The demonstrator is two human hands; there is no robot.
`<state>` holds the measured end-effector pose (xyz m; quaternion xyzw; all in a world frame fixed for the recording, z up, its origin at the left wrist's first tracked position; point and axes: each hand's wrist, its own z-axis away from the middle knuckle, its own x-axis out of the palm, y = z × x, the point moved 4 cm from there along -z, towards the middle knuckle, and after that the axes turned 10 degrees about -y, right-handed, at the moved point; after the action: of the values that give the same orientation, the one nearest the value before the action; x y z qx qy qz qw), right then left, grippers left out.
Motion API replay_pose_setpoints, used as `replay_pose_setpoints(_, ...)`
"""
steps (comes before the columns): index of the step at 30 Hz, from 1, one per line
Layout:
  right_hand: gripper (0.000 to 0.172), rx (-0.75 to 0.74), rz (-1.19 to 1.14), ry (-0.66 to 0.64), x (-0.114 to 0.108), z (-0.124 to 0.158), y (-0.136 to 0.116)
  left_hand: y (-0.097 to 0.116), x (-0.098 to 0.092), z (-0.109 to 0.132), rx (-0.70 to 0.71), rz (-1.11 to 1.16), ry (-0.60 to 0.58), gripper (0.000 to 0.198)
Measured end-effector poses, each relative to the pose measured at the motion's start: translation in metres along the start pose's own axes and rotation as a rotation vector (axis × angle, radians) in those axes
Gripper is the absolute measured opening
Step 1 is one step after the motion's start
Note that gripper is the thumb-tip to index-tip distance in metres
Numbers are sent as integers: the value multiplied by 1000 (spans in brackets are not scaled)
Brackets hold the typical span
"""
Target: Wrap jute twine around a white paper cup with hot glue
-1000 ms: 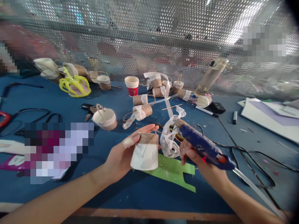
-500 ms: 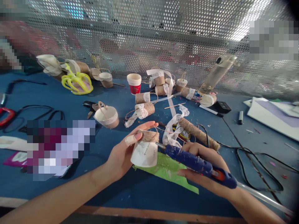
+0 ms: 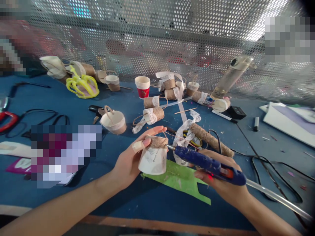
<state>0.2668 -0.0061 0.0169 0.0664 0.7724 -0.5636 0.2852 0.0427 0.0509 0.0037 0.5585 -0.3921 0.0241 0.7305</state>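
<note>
My left hand (image 3: 131,157) is closed around a white paper cup (image 3: 153,161), which it holds upside down. Twine (image 3: 157,141) is wound round the cup's narrow upper end, and a loose strand runs off to the right. In my right hand (image 3: 219,173) is a blue hot glue gun (image 3: 206,164) with a clear glue stick (image 3: 275,195) jutting from its back. Its metal nozzle meets the right edge of the wound twine; whether it touches I cannot tell. A green sheet (image 3: 177,183) lies on the table beneath the cup.
Behind my hands lie white lace (image 3: 180,137), a twine roll (image 3: 211,139) and several twine-wrapped cups (image 3: 154,114). A red-and-white cup stack (image 3: 142,88) stands farther back. Black cable (image 3: 270,160) loops at the right. A perforated metal screen (image 3: 147,42) closes off the table's back.
The glue gun's nozzle has risen from just below the twine band to its right edge, and the gun lies flatter. My left hand holds the cup almost still.
</note>
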Motion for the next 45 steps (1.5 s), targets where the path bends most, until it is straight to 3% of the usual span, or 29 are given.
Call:
replay_pose_setpoints(7, 10, 7, -15, -54, 1, -4, 0, 1, 2, 1, -1, -27, 45, 39)
replay_pose_setpoints(11, 14, 108, -106, -64, 3, -4, 4, 2, 2, 1, 10, -33, 55, 38)
replay_pose_setpoints(14, 20, 201, -171, -150, 6, -4, 9, 4, 1, 1, 29, -30, 63, 43)
replay_pose_setpoints(17, 24, 192, -225, -206, 7, -4, 9, 6, 0, 1, 48, -5, 66, 47)
replay_pose_setpoints(22, 26, 151, -329, -163, 7, -3, 8, 3, 0, 1, 26, 48, 54, 43)
replay_pose_setpoints(26, 26, 231, -209, -127, 8, -5, 7, 1, 0, 2, 11, 68, 55, 41)
replay_pose_setpoints(33, 22, 275, -216, -173, 11, -5, 7, 1, 0, 3, 10, 99, 51, 45)
replay_pose_setpoints(39, 14, 222, -204, -183, 12, -4, 6, -1, 2, 4, -18, 109, 63, 44)
replay_pose_setpoints(45, 18, 233, -173, -175, 14, -7, 4, -1, 3, 4, -16, 143, 95, 51)
